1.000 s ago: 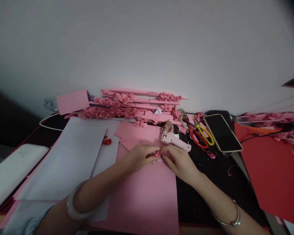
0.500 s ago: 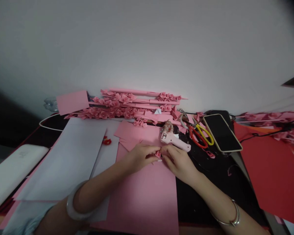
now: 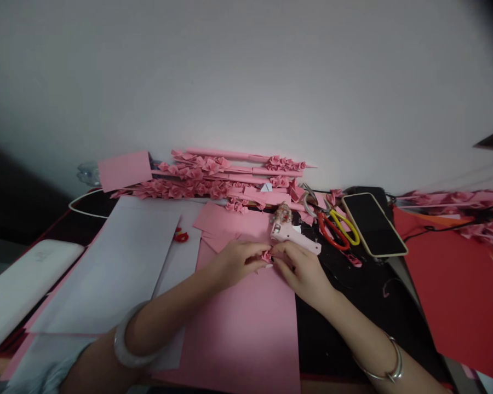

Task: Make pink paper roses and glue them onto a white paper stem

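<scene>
A small pink paper flower (image 3: 266, 256) is pinched between my two hands, over the large pink paper sheet (image 3: 242, 328). My left hand (image 3: 238, 262) grips its left side with thumb and fingers. From the right, the fingertips of my right hand (image 3: 302, 268) close on the flower's other edge. Just beyond my right hand lies a pale pink glue gun (image 3: 293, 235), its nozzle end crusted with residue. Smaller pink paper pieces (image 3: 222, 221) lie behind my left hand.
Pink paper flower stems (image 3: 213, 175) lie piled along the wall. Right of the glue gun are red-and-yellow-handled pliers (image 3: 332, 230), a phone (image 3: 373, 224) and red paper (image 3: 456, 290). White sheets (image 3: 107, 268) and a white power bank (image 3: 33, 290) occupy the left.
Both hands stay on the flower, whose folds now face the camera slightly more. The whole view has shifted a little; nothing on the table has moved.
</scene>
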Available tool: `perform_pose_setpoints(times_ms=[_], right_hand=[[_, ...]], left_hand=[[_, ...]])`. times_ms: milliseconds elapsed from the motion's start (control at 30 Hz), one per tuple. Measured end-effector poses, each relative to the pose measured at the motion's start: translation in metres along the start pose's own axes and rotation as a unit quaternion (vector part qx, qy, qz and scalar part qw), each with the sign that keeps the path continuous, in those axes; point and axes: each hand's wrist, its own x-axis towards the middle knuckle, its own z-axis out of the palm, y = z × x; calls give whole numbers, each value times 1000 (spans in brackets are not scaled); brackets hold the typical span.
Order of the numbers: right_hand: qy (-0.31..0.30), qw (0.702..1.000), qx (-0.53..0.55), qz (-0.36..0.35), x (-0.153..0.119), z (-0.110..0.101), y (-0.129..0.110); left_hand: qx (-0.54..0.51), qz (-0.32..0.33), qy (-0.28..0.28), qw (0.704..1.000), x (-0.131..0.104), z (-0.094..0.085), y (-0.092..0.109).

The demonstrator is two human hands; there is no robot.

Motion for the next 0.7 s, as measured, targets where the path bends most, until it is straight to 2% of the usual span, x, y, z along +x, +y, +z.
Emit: perform_pose_setpoints(times_ms=[300, 700], right_hand=[[-15, 1000, 0, 4, 1, -1, 0], [4, 1000, 10, 2, 0, 0, 1]], left_hand=[[12, 5, -3, 1000, -1, 0, -1], [26, 8, 5, 1000, 0, -1, 2]])
